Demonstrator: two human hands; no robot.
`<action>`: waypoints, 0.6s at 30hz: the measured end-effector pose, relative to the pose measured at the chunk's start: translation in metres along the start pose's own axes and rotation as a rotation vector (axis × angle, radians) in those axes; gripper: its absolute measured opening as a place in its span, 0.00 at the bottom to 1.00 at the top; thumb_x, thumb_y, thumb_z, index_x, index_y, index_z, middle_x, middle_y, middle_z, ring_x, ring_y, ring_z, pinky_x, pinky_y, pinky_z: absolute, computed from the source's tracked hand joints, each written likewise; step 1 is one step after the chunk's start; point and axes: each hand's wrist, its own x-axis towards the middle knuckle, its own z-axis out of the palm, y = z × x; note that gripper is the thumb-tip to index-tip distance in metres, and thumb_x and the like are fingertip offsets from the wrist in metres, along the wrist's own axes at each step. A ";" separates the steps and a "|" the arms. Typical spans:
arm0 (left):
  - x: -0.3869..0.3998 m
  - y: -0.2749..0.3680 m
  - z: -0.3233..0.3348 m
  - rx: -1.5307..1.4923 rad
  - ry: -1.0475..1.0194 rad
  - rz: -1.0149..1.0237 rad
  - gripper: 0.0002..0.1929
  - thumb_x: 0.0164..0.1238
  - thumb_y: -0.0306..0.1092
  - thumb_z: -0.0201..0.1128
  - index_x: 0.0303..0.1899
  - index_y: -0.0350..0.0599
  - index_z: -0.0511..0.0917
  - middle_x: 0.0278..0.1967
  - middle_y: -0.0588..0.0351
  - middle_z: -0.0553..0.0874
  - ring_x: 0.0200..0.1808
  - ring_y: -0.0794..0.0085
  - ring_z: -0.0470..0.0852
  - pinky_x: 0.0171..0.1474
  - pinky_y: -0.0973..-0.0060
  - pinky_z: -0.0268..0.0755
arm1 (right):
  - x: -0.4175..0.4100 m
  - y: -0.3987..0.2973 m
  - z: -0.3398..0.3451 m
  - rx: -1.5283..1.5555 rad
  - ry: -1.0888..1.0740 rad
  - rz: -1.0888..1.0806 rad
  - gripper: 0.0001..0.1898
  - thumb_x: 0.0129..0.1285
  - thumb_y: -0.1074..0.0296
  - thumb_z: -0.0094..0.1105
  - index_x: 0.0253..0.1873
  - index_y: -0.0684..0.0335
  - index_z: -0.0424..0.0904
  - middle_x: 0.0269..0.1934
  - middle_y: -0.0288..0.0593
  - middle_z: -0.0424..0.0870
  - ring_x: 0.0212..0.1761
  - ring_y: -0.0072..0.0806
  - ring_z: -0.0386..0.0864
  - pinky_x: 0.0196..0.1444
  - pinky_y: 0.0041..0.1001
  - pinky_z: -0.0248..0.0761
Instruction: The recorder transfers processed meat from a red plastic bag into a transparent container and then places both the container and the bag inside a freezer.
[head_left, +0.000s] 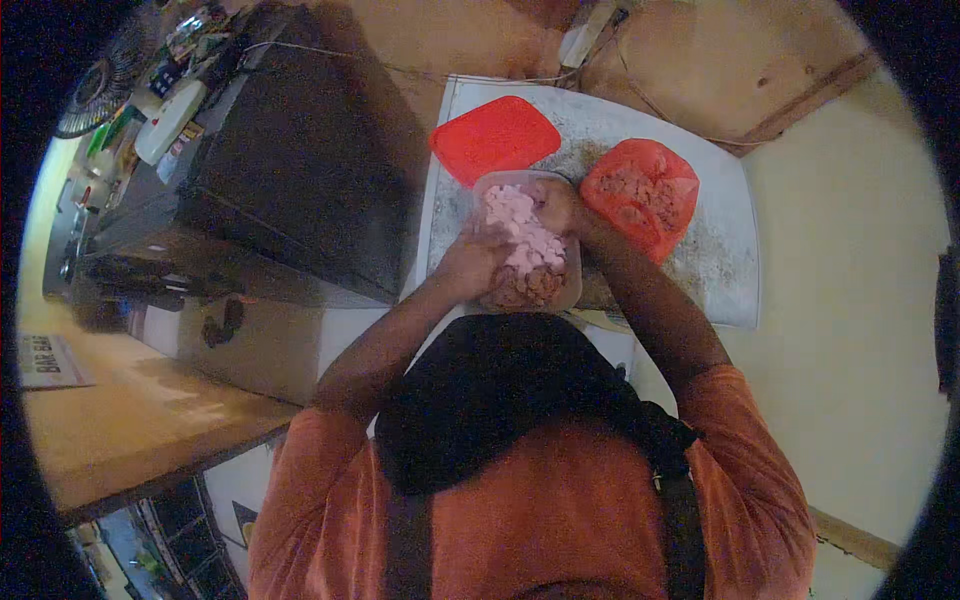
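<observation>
A clear plastic food container (576, 289) stands at the near side of a stained white top (712, 285). Inside it, a pinkish-white powder or flaky mass (525, 229) covers much of a layer of brown pieces (525, 289). My left hand (480, 259) reaches over the container's left wall, its fingers at the pale mass. At the far right inside corner is my right hand (556, 208), blurred, with its fingers bent down. Whether either hand grips anything cannot be made out. Behind the container lies a red plastic lid (499, 139). To the right sits a red plastic bag (645, 154) with similar brown pieces.
A tall dark cabinet (300, 150) borders the white top on the left, with assorted items on it. A cable (495, 77) runs along the wall behind, near a power strip (581, 45). A pale wall (840, 300) closes the right side. A wooden counter (150, 412) stands at lower left.
</observation>
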 end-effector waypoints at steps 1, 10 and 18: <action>-0.001 0.003 0.001 0.056 -0.059 0.036 0.20 0.60 0.40 0.58 0.54 0.50 0.75 0.56 0.53 0.75 0.65 0.61 0.65 0.70 0.55 0.42 | -0.002 0.003 -0.001 0.000 0.003 0.004 0.21 0.53 0.72 0.54 0.55 0.63 0.74 0.44 0.53 0.81 0.46 0.39 0.80 0.49 0.32 0.72; 0.009 -0.001 0.000 -0.265 0.045 -0.021 0.22 0.59 0.41 0.58 0.56 0.51 0.73 0.62 0.53 0.69 0.67 0.60 0.62 0.71 0.57 0.45 | -0.076 -0.043 0.021 -0.336 -0.083 -0.009 0.28 0.53 0.67 0.59 0.59 0.69 0.66 0.54 0.64 0.72 0.57 0.52 0.71 0.60 0.39 0.64; 0.059 -0.030 0.013 0.193 -0.001 0.020 0.31 0.58 0.31 0.56 0.66 0.52 0.60 0.62 0.48 0.70 0.60 0.54 0.70 0.61 0.65 0.64 | -0.094 -0.072 0.002 0.350 0.024 0.286 0.25 0.60 0.62 0.57 0.59 0.68 0.67 0.58 0.60 0.69 0.57 0.50 0.71 0.61 0.37 0.64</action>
